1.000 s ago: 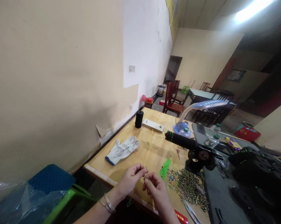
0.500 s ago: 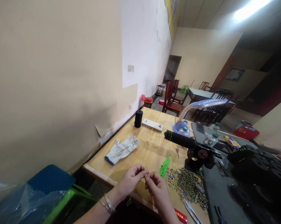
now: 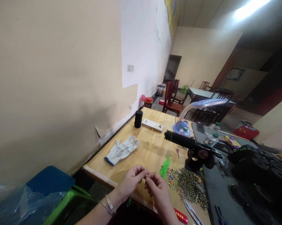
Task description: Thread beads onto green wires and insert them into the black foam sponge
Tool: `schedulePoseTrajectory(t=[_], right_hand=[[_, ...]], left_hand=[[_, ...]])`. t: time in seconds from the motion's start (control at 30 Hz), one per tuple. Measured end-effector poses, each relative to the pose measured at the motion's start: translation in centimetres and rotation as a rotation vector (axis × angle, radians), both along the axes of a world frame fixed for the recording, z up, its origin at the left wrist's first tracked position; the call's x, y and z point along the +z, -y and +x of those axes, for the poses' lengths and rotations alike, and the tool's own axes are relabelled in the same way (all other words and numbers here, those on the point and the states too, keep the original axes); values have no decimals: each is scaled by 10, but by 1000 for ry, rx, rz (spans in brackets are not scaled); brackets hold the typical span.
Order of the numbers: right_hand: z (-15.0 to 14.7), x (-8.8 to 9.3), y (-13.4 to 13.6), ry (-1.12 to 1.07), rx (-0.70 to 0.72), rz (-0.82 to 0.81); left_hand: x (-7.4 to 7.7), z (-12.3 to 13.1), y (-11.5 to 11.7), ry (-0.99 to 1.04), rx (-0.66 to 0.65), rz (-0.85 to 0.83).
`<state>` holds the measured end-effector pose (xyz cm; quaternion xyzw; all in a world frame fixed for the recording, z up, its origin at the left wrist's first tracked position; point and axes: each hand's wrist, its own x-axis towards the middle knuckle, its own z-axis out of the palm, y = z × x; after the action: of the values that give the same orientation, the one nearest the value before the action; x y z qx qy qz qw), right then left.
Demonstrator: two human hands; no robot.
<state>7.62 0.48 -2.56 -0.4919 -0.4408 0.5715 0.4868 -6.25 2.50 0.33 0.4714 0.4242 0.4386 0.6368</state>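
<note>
My left hand [image 3: 133,178] and my right hand [image 3: 156,184] meet over the near edge of the wooden table [image 3: 141,148]. Both are closed, thumb against forefinger, pinching what looks like a thin strand, too fine to make out clearly. A green loop of line [image 3: 129,202] hangs below my left hand at the table edge; its link to the fingers is hidden. Just right of my hands lie a bundle of green lines [image 3: 164,168], small coloured beads [image 3: 172,178] and a heap of small dark-and-gold pieces [image 3: 193,187].
A white glove [image 3: 122,150] lies left; a black spool [image 3: 138,119] and a white bar [image 3: 152,125] stand beyond. To the right are a black winding device [image 3: 196,151], a desk lamp [image 3: 182,126], scissors [image 3: 192,212] and a red tube [image 3: 180,216]. A green stool [image 3: 69,206] is lower left.
Almost nothing differs. The fingers have shifted very slightly while staying pinched together, and the view has moved a little.
</note>
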Motion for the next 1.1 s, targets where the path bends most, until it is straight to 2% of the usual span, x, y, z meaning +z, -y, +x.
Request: schedulePoseTrajectory(t=[0.17,0.33,0.53,0.83,1.1], right_hand=[[-2,7,0,-24,-2,-26],[-3,14,1,-21,-8,-38],[-3,11,0,-27,-9,-31],[-1,11,3,-51,-1,-58],[-3,14,2,-36,-10,-47]], left_hand=[[-3,0,0,34,-9,-14],[0,0,1,29,-10,-15],[3,1,2,8,-17,8],[0,0,2,1,-2,18],[6,2,3,32,-20,21]])
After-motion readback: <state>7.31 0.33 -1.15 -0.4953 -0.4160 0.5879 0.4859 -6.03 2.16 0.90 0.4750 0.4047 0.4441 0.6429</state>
